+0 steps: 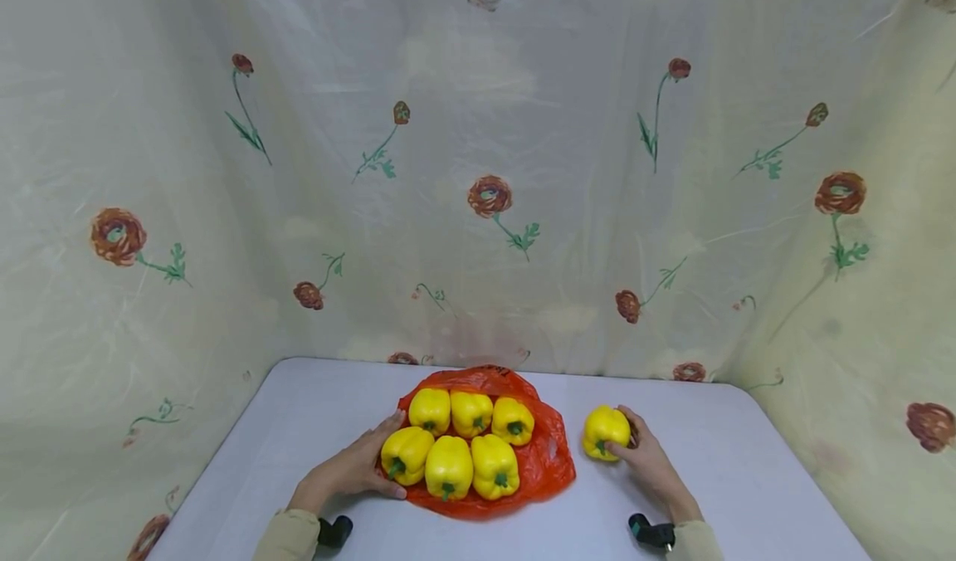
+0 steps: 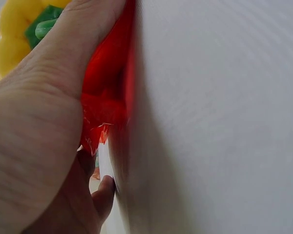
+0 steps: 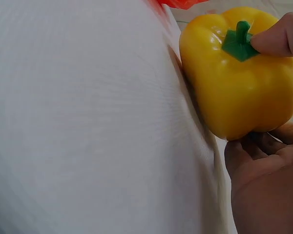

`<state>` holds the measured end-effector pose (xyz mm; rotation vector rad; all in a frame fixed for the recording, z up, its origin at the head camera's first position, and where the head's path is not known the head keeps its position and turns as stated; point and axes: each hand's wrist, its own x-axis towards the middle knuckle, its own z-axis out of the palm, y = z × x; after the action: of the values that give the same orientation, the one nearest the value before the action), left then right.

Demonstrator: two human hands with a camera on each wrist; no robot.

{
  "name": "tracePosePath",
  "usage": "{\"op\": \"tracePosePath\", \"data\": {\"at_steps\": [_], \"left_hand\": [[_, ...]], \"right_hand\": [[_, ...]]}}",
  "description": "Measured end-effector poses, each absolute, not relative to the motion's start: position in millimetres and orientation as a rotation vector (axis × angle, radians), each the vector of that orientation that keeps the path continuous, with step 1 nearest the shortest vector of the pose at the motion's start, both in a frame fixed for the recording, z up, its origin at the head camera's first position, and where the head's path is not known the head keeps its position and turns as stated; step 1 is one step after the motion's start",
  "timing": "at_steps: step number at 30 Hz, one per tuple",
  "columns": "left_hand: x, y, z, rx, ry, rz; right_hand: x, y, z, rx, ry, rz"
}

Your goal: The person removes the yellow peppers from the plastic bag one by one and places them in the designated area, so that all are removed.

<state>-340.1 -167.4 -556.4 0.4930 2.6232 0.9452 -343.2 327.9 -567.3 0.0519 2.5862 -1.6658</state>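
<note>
Several yellow bell peppers [image 1: 449, 467] with green stems lie in two rows on a crumpled red plastic bag [image 1: 548, 453]. At the bag's left edge rests my left hand [image 1: 356, 465], thumb and fingers spread along the bag beside the nearest pepper [image 1: 407, 453]. The left wrist view shows the thumb next to a pepper [image 2: 12, 41] and the red plastic [image 2: 107, 73]; the fingertips are partly hidden. Right of the bag, my right hand [image 1: 648, 457] grips a single yellow bell pepper [image 1: 603, 430], with the thumb near its green stem and the fingers at its far side.
A white-covered table [image 1: 321, 395] carries everything. Behind and at both sides hangs a pale curtain [image 1: 568, 237] with a flower print. The held pepper stands apart from the bag, with bare tabletop between them. Dark wrist devices [image 1: 651, 532] sit under both wrists.
</note>
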Motion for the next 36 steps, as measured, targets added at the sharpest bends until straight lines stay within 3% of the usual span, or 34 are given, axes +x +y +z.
{"op": "tracePosePath", "data": {"at_steps": [36], "left_hand": [[-340.1, -166.7, -557.6, 0.486, 2.622, 0.947]], "right_hand": [[-346.6, 328.2, -573.5, 0.068, 2.620, -1.585]]}}
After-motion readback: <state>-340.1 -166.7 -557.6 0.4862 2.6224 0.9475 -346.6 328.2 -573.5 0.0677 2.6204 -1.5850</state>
